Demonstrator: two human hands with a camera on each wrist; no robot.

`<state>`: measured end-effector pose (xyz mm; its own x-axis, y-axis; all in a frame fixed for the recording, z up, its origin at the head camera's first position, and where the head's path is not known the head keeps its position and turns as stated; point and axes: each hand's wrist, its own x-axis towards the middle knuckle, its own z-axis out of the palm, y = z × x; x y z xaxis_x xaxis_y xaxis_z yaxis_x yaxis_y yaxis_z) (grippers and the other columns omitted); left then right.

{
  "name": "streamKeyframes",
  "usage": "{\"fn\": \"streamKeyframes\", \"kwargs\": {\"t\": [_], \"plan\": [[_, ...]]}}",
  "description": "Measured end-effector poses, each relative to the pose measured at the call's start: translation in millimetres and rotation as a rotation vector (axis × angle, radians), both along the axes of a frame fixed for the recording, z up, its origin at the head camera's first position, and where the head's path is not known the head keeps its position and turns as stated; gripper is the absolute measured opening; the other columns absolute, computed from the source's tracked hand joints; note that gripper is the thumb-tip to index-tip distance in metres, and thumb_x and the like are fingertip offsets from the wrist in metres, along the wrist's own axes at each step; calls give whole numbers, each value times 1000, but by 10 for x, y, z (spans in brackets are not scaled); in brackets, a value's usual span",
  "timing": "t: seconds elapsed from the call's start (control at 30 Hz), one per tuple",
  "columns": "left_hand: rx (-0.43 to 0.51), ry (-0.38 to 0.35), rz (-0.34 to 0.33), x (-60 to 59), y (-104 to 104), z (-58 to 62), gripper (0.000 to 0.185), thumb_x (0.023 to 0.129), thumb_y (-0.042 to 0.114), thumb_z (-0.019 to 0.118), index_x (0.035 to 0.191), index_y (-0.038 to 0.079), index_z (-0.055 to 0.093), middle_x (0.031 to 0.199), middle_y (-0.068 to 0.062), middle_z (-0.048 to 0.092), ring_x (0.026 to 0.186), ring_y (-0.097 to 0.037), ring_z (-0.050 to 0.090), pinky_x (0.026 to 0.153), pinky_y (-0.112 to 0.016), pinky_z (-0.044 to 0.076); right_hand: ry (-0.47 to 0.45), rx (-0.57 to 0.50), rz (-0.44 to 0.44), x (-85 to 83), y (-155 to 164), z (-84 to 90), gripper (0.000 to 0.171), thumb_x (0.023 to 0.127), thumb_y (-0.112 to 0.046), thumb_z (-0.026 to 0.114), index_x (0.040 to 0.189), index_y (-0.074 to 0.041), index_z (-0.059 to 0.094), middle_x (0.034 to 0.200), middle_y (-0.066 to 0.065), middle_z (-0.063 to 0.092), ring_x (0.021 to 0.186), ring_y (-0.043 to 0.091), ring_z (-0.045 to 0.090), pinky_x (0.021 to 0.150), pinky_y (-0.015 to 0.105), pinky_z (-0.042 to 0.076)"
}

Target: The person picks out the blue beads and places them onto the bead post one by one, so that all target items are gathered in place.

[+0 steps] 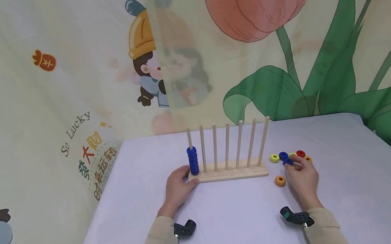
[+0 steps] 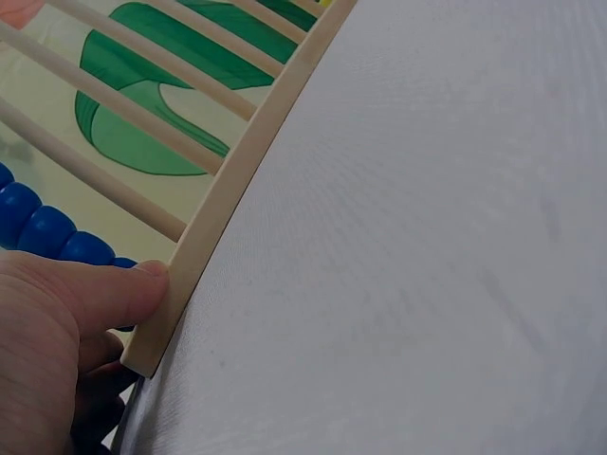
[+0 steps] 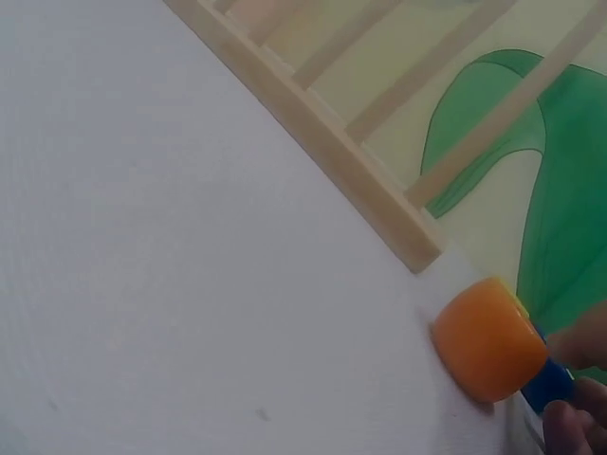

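A wooden peg rack (image 1: 233,174) with a row of upright pegs stands on the table. Its leftmost peg carries a stack of blue beads (image 1: 193,162); the other pegs are bare. My left hand (image 1: 179,189) grips the left end of the base, thumb (image 2: 142,289) on the front face and fingers behind. Right of the rack, my right hand (image 1: 304,177) pinches a blue bead (image 1: 288,162) between thumb and fingers, low among the loose beads. The right wrist view shows this blue bead (image 3: 548,387) partly behind an orange bead (image 3: 488,341).
Loose beads lie around the right fingertips: a yellow bead (image 1: 274,158), another blue bead (image 1: 283,156), a red bead (image 1: 300,153) and more partly hidden by the hand. An orange bead (image 1: 280,181) sits nearer the front. A printed cloth (image 1: 186,56) hangs behind the white table (image 1: 232,225).
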<state>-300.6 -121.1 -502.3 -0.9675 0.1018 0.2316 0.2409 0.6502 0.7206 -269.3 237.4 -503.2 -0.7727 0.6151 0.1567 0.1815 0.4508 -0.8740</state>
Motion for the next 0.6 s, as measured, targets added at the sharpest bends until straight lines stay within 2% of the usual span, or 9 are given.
{"fn": "streamKeyframes", "kwargs": {"t": [0.1, 0.17, 0.43, 0.6], "plan": [[2, -6, 3, -2, 2, -6, 55, 85, 22, 76, 132, -1, 58, 134, -17, 59, 130, -36, 49, 111, -51, 35, -40, 55, 21, -5, -11, -15, 36, 95, -13, 60, 129, -1, 59, 121, 20, 56, 102, 33, 57, 77, 34, 46], [-3, -11, 3, -3, 4, -2, 55, 85, 22, 75, 132, -1, 58, 134, -17, 59, 130, -36, 49, 111, -51, 35, -51, 81, 35, -5, -13, -24, 36, 95, -13, 59, 129, -1, 59, 122, 21, 55, 102, 34, 55, 79, 38, 46], [7, -4, 0, 8, 14, 25, 54, 85, 21, 75, 131, -2, 59, 133, -17, 59, 129, -36, 49, 111, -51, 35, -116, 155, 88, -4, -17, -16, 36, 96, -12, 61, 131, -4, 60, 109, 19, 52, 95, 33, 45, 76, 40, 42], [0, -10, 2, 13, 12, 29, 54, 85, 22, 75, 131, -2, 59, 133, -17, 59, 130, -36, 49, 111, -51, 34, -128, 157, 119, 17, -30, -12, 36, 95, -12, 62, 130, -3, 60, 121, 23, 54, 105, 38, 49, 87, 49, 47]]}}
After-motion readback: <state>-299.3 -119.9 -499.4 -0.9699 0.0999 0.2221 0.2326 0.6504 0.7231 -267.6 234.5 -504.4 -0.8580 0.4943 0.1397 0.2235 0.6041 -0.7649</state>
